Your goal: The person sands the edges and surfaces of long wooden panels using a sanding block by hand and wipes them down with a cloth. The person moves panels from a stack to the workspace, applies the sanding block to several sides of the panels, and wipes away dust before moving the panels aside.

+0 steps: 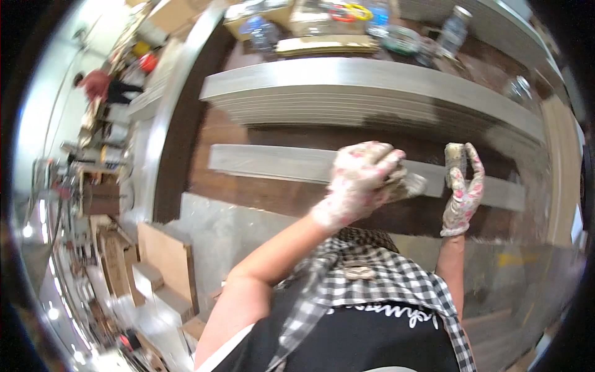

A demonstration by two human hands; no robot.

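Observation:
My left hand [362, 177], in a white glove with pink spots, is closed around a crumpled greyish cloth [410, 186]. It is over a long, pale grey metal strip [266, 162] lying on the brown tabletop [214, 133]. Farther right, my right hand [465, 197], gloved the same way, grips a small upright piece [455, 155] with a yellowish-brown top and greyish sides; its exact kind is unclear. That hand is at the strip's right part and covers some of it.
Beyond the strip lies a stack of long metal strips [322, 105]. Bottles [454, 31], a tape roll [401, 40] and boxes stand at the far edge. Another metal stack [164, 149] runs along the left. Cardboard [164, 254] leans at lower left; a person [102, 87] stands far left.

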